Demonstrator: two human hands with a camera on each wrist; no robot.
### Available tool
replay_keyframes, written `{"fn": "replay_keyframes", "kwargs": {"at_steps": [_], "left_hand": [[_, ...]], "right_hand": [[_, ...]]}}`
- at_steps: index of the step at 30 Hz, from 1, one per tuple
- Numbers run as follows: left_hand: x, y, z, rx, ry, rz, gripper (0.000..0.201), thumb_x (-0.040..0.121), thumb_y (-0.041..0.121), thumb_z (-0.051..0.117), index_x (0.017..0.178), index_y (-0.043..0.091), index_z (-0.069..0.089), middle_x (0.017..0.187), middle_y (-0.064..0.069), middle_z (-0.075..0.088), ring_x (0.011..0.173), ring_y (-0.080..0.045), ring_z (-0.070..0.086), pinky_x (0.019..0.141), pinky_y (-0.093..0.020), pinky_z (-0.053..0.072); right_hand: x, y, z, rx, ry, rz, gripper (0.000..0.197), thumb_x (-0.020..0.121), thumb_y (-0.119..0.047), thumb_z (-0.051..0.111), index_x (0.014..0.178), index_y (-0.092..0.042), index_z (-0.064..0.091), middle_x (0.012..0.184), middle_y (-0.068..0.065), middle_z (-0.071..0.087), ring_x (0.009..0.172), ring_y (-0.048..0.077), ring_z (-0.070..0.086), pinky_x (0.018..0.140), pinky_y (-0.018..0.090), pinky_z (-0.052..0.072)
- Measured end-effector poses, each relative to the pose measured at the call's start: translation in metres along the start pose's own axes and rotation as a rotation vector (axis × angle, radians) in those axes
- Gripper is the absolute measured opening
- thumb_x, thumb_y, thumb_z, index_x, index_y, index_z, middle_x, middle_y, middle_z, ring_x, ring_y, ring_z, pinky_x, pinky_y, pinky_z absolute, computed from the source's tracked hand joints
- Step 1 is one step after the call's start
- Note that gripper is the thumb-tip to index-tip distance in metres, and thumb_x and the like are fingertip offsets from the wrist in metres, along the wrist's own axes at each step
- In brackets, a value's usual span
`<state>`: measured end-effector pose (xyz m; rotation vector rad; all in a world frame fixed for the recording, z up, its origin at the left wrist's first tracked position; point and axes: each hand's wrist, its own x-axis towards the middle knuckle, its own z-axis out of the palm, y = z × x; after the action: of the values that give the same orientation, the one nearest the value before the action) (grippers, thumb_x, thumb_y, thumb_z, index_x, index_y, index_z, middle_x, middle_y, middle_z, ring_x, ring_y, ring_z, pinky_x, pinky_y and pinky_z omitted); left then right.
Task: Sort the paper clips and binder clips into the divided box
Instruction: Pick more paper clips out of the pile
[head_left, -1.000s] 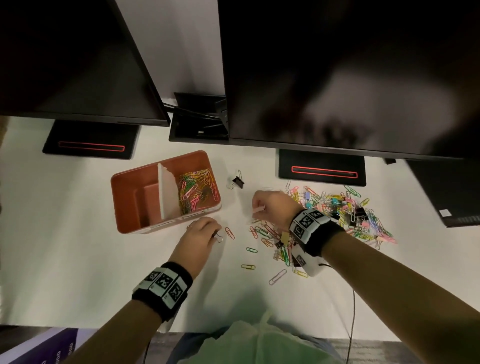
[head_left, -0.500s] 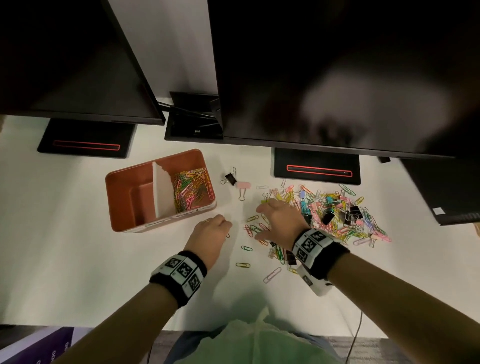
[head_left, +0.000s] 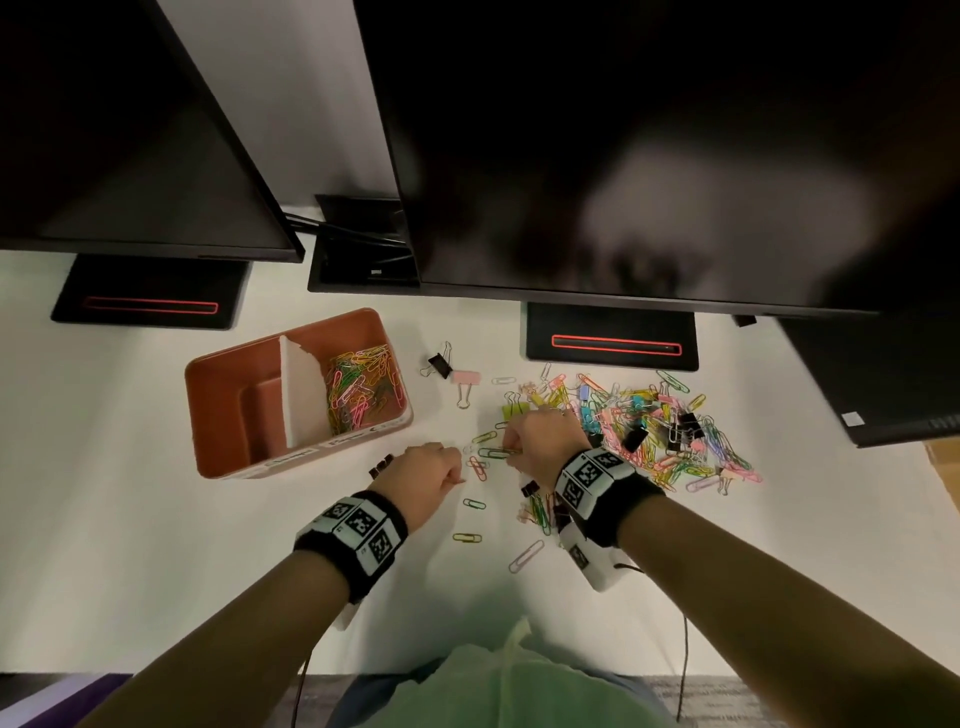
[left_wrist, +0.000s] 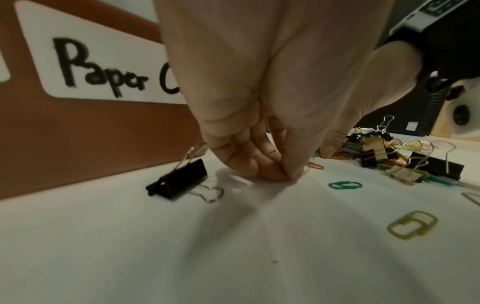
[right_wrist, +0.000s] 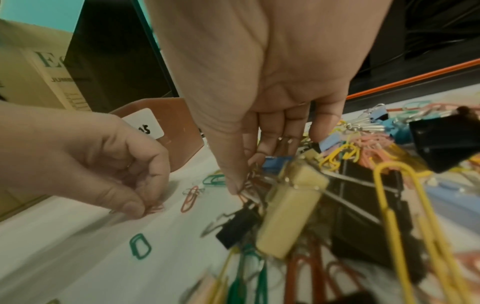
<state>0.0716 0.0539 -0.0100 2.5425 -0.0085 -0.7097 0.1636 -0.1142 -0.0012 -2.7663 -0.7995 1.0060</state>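
Both hands (head_left: 540, 447) pinch paper clips (head_left: 480, 465) — right of box (head_left: 223, 395).

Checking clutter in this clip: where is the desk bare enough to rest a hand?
Bare desk lies left of and in front of the divided box. Crowded: the clip pile right of the right hand.

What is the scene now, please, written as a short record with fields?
box: terracotta plastic divided box on white desk
right compartment: coloured wire paper clips
left compartment: no clips visible
left hand: pinches a small pink paper clip against the desk
right hand: grip on thin wire clips at the mixed pile
nearby: black metal binder clip
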Motion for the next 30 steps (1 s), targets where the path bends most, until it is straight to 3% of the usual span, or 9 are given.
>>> {"fn": "replay_keyframes", "kwargs": {"at_steps": [3,9,13,16,19,23,27,30], "left_hand": [[0.003,0.002,0.007,-0.107,0.125,0.045,0.006,0.085,0.012,0.056,0.086,0.013,0.062,0.089,0.002,0.051,0.088,-0.019,0.053,0.08,-0.034,0.049],[0.017,0.012,0.017,-0.079,0.166,0.116,0.006,0.075,0.014,0.069,0.069,0.012,0.068,0.134,-0.002,0.047,0.115,-0.021,0.046,0.093,-0.036,0.045],[0.027,0.015,0.019,-0.071,0.19,0.129,0.006,0.079,0.011,0.064,0.074,0.008,0.066,0.115,-0.003,0.058,0.102,-0.022,0.052,0.086,-0.036,0.047],[0.033,0.014,0.017,-0.136,0.228,0.11,0.006,0.082,0.003,0.059,0.077,0.005,0.061,0.094,-0.005,0.06,0.09,-0.023,0.054,0.076,-0.033,0.047],[0.035,0.012,0.014,-0.162,0.232,0.045,0.002,0.084,0.005,0.057,0.086,0.006,0.058,0.089,-0.007,0.061,0.086,-0.023,0.055,0.074,-0.035,0.047],[0.032,0.007,0.012,-0.213,0.219,-0.051,0.016,0.086,0.007,0.057,0.101,0.009,0.06,0.096,-0.007,0.061,0.09,-0.02,0.058,0.081,-0.028,0.047],[0.029,0.004,0.012,-0.152,0.187,-0.061,0.014,0.088,0.007,0.056,0.1,0.007,0.064,0.098,-0.011,0.061,0.093,-0.022,0.056,0.082,-0.026,0.044],[0.026,0.003,0.014,-0.121,0.188,-0.066,0.015,0.088,0.006,0.055,0.099,0.005,0.064,0.098,-0.013,0.06,0.094,-0.025,0.055,0.082,-0.03,0.045]], "right_hand": [[-0.003,0.002,0.0,0.048,0.013,0.004,0.016,0.087,-0.027,0.055,0.098,-0.026,0.066,0.108,-0.001,0.065,0.109,0.023,0.051,0.099,0.042,0.039],[-0.006,0.016,0.004,0.221,0.111,0.017,0.011,0.085,-0.029,0.058,0.095,-0.027,0.063,0.094,-0.006,0.067,0.103,0.019,0.054,0.098,0.043,0.038],[-0.008,0.023,0.006,0.472,0.211,0.002,0.008,0.08,-0.028,0.065,0.088,-0.028,0.064,0.078,-0.014,0.063,0.086,0.015,0.062,0.092,0.047,0.046],[-0.008,0.025,0.003,0.583,0.29,-0.006,0.011,0.081,-0.027,0.067,0.092,-0.026,0.066,0.078,-0.017,0.06,0.081,0.01,0.062,0.089,0.046,0.049],[-0.007,0.026,-0.004,0.548,0.322,-0.035,0.016,0.086,-0.026,0.063,0.1,-0.022,0.068,0.088,-0.009,0.065,0.085,0.016,0.065,0.085,0.048,0.051],[0.002,0.024,-0.008,0.256,0.238,-0.177,0.024,0.09,-0.019,0.054,0.111,-0.016,0.065,0.109,0.005,0.067,0.102,0.023,0.061,0.095,0.041,0.047],[0.012,0.017,-0.005,0.041,0.115,-0.185,0.025,0.094,-0.018,0.043,0.111,-0.018,0.061,0.112,0.004,0.062,0.108,0.024,0.054,0.102,0.04,0.037],[0.016,0.013,-0.004,-0.061,0.117,-0.202,0.024,0.093,-0.015,0.044,0.109,-0.018,0.06,0.108,0.004,0.06,0.106,0.025,0.053,0.098,0.041,0.037]]}}
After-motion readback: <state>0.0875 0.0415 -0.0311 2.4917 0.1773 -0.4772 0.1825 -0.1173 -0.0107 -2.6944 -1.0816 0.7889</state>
